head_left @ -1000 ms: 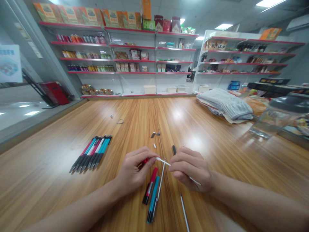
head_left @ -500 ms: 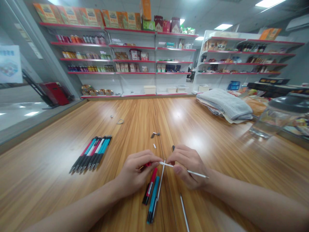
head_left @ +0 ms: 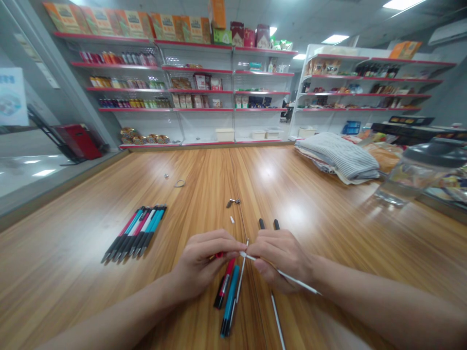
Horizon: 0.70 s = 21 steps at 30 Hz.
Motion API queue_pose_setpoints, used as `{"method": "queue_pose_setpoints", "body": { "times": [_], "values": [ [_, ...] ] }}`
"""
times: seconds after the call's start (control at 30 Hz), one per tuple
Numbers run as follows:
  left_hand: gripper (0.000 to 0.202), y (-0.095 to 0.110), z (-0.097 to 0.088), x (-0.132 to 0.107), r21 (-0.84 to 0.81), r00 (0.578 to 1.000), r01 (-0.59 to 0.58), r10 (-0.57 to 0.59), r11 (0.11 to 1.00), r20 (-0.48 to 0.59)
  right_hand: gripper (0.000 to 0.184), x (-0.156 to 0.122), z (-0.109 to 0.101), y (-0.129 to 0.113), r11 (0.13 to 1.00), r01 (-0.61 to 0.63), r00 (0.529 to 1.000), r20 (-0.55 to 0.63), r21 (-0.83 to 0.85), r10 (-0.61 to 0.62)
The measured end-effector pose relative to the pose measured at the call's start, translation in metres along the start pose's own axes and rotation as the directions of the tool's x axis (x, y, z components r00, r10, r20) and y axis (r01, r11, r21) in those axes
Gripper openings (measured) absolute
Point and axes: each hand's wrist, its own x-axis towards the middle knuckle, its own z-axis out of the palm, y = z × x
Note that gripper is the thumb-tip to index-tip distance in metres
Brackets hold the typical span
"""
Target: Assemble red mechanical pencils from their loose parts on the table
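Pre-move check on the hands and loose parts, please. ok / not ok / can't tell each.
1. Right hand gripping the held refill: ok, fingers closed around it, one end sticking out past the hand.
2. Red piece in the left hand fully visible: not ok, fingers cover most of it.
3. Left fingertips gripping the held refill's white end: cannot tell; they meet there, contact unclear.
4. Row of pens apart from both hands: ok, side by side on the table.
5. Small white part in view: ok, lying beyond the hands.
6. Both black parts fully visible: not ok, right hand partly hides them.
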Motion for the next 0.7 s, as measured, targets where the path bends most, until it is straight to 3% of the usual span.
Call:
{"method": "queue_pose_setpoints", "body": {
  "times": [0.17, 0.43, 0.7],
  "values": [
    [0.027, -0.001, -0.001, -0.0009, -0.052, 1.0, -0.001, 0.001, 0.999, 0.008, 0.016, -0.001, 0.0018, -0.0012, 1.0, 0.022, 1.0, -0.001, 0.005, -0.022],
    [0.026, -0.0012, -0.0001, -0.0038, -0.007, 1.0, -0.018, 0.018, 1.0, -0.007, 0.018, -0.0024, 0.0015, -0.0011, 1.0, -0.01, 1.0, -0.002, -0.005, 0.01],
    [0.027, -0.0007, -0.0001, -0.0032, -0.004, 0.997, -0.075, 0.075, 0.997, -0.012, 0.017, -0.0009, -0.0001, -0.0036, 0.999, 0.047, 0.999, -0.011, 0.016, -0.047]
  ]
}}
